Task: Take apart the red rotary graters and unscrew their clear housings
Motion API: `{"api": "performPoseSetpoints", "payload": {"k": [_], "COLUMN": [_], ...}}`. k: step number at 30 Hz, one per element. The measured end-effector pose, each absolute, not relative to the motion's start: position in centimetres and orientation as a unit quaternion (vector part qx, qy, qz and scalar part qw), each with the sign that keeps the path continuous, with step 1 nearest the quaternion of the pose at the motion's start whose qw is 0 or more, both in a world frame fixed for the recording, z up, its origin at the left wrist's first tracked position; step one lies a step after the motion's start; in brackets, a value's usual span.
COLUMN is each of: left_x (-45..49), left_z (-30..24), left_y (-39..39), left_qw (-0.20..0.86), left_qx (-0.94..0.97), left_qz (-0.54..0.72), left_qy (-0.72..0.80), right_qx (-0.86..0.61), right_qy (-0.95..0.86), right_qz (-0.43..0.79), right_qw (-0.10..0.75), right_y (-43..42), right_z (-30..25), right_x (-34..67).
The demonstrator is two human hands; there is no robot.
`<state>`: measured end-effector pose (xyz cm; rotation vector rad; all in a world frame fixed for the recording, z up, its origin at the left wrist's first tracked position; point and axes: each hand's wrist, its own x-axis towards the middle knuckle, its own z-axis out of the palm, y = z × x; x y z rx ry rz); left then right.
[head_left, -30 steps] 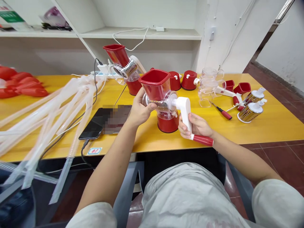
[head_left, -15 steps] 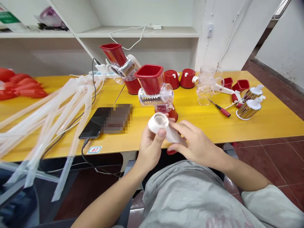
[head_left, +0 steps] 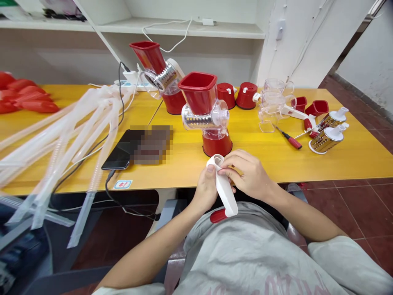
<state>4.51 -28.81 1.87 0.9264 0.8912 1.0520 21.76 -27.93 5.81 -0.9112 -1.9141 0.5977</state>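
A white crank handle with a red grip is held just off the table's front edge, its round socket end up and its arm slanting down toward my lap. My left hand is closed around it below the socket. With its thumb and fingers pinched together, my right hand works at the socket's rim; whether a small part is between the fingertips cannot be made out. Beyond my hands, a rotary grater with a red hopper and red base stands upright. Another rotary grater sits behind it, leaning.
Red bases, clear housings, a screwdriver and metal drums occupy the right. To the left lie a phone, cables, long clear plastic sleeves and red bags. White shelves stand behind.
The crank handle has turned so its arm points down toward me. My right hand has shifted from the arm up to the socket rim. The view has tilted slightly downward.
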Motion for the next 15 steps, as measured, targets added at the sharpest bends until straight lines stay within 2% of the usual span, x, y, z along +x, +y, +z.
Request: {"api": "performPoseSetpoints", "payload": {"k": [10, 15], "left_x": [5.0, 4.6], "left_z": [2.7, 3.0], "left_y": [-29.5, -28.9], "left_qw": [0.664, 0.700], "left_qx": [0.409, 0.350], "left_qz": [0.449, 0.450], "left_qy": [0.437, 0.430], "right_qx": [-0.378, -0.381], "right_qy": [-0.779, -0.758], "right_qz": [0.205, 0.172], "right_qw": [0.456, 0.501], "right_y": [-28.5, -28.9], "right_z": [4.9, 5.9], "right_x": [22.3, 23.3]}}
